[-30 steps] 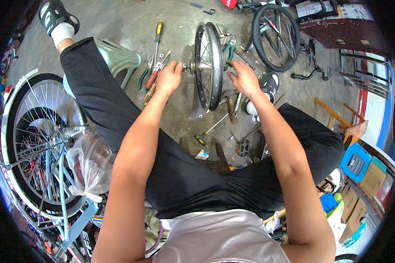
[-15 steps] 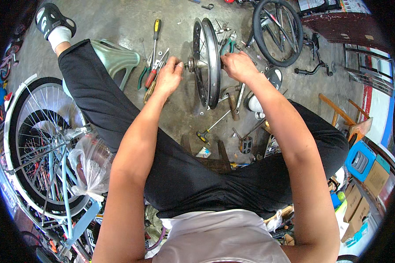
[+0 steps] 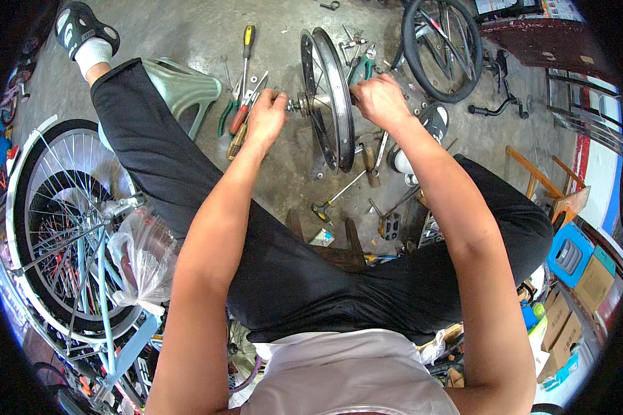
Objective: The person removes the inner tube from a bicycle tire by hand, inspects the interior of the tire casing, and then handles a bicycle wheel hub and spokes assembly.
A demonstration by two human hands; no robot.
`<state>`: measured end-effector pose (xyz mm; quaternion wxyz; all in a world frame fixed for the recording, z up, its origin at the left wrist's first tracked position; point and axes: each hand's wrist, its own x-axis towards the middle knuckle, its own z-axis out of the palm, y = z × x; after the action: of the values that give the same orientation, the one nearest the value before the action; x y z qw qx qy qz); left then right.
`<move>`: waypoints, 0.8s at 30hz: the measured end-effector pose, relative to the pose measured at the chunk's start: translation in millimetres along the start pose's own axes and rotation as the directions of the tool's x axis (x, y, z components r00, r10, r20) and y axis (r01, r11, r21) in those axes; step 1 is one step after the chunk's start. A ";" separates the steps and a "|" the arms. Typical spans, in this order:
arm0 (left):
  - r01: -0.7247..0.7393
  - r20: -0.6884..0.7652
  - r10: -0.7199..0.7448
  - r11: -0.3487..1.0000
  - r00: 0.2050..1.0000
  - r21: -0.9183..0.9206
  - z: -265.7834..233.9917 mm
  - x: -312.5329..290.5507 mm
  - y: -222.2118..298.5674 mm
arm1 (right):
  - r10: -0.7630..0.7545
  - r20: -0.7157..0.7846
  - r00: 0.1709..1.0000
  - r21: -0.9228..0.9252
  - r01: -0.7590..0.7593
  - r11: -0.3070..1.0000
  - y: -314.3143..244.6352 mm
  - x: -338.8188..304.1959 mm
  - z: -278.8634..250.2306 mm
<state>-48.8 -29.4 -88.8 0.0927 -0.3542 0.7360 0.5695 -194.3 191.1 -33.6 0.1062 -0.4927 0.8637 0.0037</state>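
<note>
A small spoked bicycle wheel rim [image 3: 340, 104] without a tyre stands upright between my hands, leaning slightly. Its hub axle [image 3: 299, 105] sticks out to the left. Close by the tip of that axle, my left hand [image 3: 267, 117] has its thumb and fingers pinched together; whatever sits between them is too small to make out. On the wheel's other side, my right hand [image 3: 382, 102] is closed round the axle end, which its fingers mostly hide.
Left of the wheel lie screwdrivers [image 3: 247, 52] and pliers [image 3: 223, 119]. A hammer [image 3: 371, 166], wrench [image 3: 381, 149] and pedal [image 3: 390, 225] lie nearer me. A tyred wheel [image 3: 414, 55] rests far right; a green stool [image 3: 187, 86] and a bicycle wheel [image 3: 21, 228] stand left.
The wheel has tipped slightly, its lower part swinging right. My left fingers have drawn back a little from the axle tip. My right hand has risen slightly with the wheel.
</note>
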 end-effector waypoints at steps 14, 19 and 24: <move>0.211 0.129 -0.186 0.952 0.974 -0.220 -10.7 -16.3 28.4 | 0.014 -0.035 0.999 -0.004 -0.014 1.000 -3.4 -3.0 5.7; 0.254 0.198 -0.209 0.938 0.957 -0.237 -10.0 -7.7 17.0 | 0.037 -0.025 0.999 0.034 -0.036 0.999 -7.7 -3.5 7.2; 0.287 0.142 -0.262 0.937 0.955 -0.199 -15.2 -15.3 37.8 | 0.047 -0.010 0.999 0.051 -0.047 0.998 -8.0 -7.1 6.5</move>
<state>-57.3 -32.9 -46.2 0.1736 -0.4287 0.6061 0.6471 -182.9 193.7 -37.9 0.1136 -0.4694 0.8755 -0.0183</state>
